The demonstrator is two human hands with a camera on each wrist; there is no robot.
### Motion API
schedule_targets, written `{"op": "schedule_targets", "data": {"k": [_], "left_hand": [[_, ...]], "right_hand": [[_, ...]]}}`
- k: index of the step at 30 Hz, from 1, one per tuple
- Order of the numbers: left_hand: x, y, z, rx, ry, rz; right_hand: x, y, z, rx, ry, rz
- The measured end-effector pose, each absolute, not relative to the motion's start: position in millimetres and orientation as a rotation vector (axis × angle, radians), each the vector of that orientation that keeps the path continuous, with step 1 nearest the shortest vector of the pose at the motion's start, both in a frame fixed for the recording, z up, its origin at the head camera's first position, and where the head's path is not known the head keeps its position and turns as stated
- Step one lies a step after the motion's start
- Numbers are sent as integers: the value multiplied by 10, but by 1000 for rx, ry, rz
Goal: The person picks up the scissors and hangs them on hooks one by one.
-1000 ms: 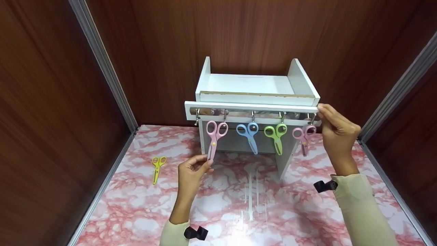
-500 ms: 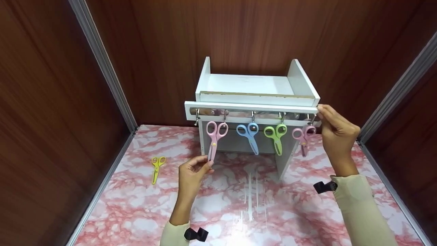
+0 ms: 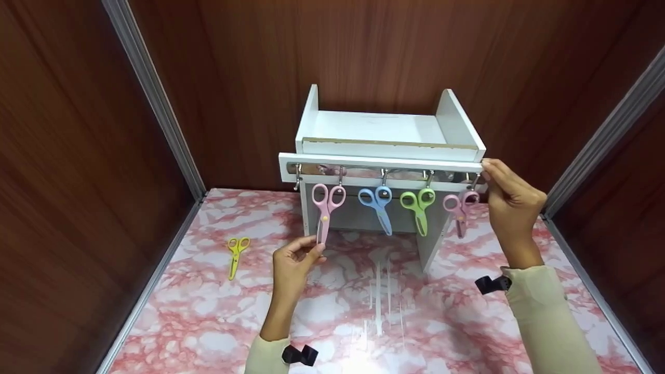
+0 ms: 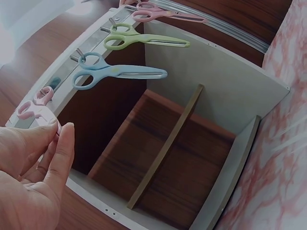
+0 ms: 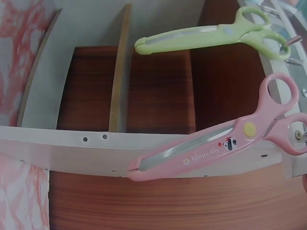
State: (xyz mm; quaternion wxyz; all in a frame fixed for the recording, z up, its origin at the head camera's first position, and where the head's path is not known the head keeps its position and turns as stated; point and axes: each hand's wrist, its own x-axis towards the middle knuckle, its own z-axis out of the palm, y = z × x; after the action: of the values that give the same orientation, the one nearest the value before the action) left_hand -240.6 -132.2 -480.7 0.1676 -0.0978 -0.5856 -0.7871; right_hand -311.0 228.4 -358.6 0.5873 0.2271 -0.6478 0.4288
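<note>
- The left hand (image 3: 293,259), low centre of the head view, pinches the blade end of the first pink scissors (image 3: 325,215) between thumb and fingers, which cover the tip.
- Those scissors stand nearly upright, handles up, below the left part of the hook rail (image 3: 384,162). Their right loop meets a hook; whether it is threaded on is hard to tell.
- At centre right, the right hand (image 3: 514,197) pinches the right end of the rail; part of its grip is turned away from the camera.
- The blue scissors (image 3: 383,214), green scissors (image 3: 421,218) and second pink scissors (image 3: 460,213) hang from hooks across the middle of the head view.
- Only the head view shows the yellow scissors (image 3: 235,262), lying on the marbled table (image 3: 208,322) at lower left.
- In the left wrist view the hand, cut off at the left edge, hides most of the held blades. That view also shows a crossboard (image 4: 165,148) inside the white shelf (image 3: 379,127), out of sight from the head.
- The right wrist view reveals "happy day" lettering on the second pink pair, whose lower loop is cropped at the right edge; just a sliver of hand appears there.
</note>
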Motion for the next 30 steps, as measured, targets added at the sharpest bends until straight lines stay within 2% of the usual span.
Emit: {"op": "schedule_targets", "data": {"k": [8, 17, 30], "left_hand": [[-2432, -1303, -4826, -243, -1658, -2261], [-2392, -1290, -4664, -224, -1667, -2280], [-2639, -1256, -4948, -287, -1616, -2221]], "right_hand": [[-3081, 2268, -3562, 533, -1527, 984], [-3085, 2285, -3576, 535, -1516, 997], [-3143, 2329, -3625, 534, -1513, 983]]}}
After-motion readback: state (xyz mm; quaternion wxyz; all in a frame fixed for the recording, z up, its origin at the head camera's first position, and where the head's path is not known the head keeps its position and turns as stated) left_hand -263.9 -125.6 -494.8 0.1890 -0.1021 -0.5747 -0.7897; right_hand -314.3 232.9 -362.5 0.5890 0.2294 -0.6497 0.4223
